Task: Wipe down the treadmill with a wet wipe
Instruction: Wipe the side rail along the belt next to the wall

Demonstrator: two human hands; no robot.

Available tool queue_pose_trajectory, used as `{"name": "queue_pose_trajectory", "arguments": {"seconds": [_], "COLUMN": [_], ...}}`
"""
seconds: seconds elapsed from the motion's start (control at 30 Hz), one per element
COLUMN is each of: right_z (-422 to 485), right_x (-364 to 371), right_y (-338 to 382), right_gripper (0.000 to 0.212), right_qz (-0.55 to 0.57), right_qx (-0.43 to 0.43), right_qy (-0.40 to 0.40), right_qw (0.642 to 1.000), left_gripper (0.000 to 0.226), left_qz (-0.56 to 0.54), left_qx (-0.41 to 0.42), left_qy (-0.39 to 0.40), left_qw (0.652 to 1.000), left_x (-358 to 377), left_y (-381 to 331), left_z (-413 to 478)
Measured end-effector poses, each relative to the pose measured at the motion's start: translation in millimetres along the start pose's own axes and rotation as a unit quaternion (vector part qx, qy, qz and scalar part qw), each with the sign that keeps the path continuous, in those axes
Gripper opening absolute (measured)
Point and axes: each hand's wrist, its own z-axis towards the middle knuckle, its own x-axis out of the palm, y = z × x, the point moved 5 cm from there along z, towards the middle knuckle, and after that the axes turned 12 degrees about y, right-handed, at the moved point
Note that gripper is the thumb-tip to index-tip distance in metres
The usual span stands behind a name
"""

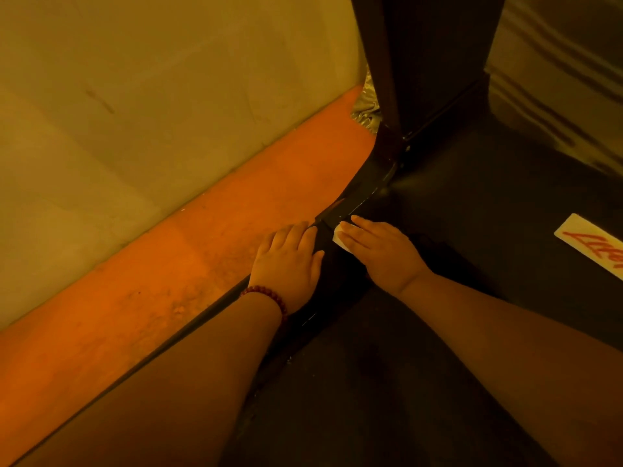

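Wet wipe pressed to treadmill rail under right hand
Both grips are spread flat, the left hand (beaded bracelet worn) laid just beside; the rail ahead is blocked by the upright post.

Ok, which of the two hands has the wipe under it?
The right hand: its straight fingers press the white wipe onto the treadmill. The left hand, wearing a bead bracelet, has no wipe.

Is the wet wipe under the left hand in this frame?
No, the right hand presses the wet wipe onto the treadmill side rail; the left hand rests bare beside it.
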Motion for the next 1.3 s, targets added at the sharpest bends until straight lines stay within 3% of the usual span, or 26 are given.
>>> {"name": "queue_pose_trajectory", "arguments": {"seconds": [0.37,0.63,0.8,0.97,1.07,1.17,1.3], "right_z": [-16.6,-21.7,-35.3,-48.1,-57.9,-61.8,-57.6], "right_x": [-31.7,-66.3,-84.0,-115.0,-135.0,-154.7,-154.1], "right_y": [21.0,42.5,57.0,72.4,84.4,92.7,86.2], "right_gripper": [0.076,0.080,0.050,0.073,0.065,0.041,0.043], "right_qz": [-0.010,-0.073,-0.120,-0.168,-0.153,-0.152,-0.190], "right_qx": [-0.072,-0.122,-0.160,-0.153,-0.159,-0.175,-0.204], "right_qy": [-0.076,-0.147,-0.130,-0.064,-0.062,-0.093,-0.114], "right_qw": [0.994,0.979,0.971,0.972,0.973,0.968,0.954], "left_gripper": [0.053,0.052,0.050,0.047,0.049,0.045,0.040], "left_qz": [0.019,0.060,0.088,0.078,0.051,0.029,0.026], "left_qx": [0.001,0.071,0.135,0.175,0.199,0.234,0.259], "left_qy": [-0.014,-0.035,-0.041,-0.052,-0.098,-0.149,-0.184], "left_qw": [1.000,0.995,0.986,0.980,0.974,0.960,0.948], "left_x": [-38.8,-59.0,-73.5,-88.4,-102.1,-111.1,-116.3], "left_y": [8.5,20.4,31.5,51.8,58.0,60.5,63.5], "left_z": [-45.1,-42.6,-53.1,-67.8,-79.9,-86.1,-77.0]}}
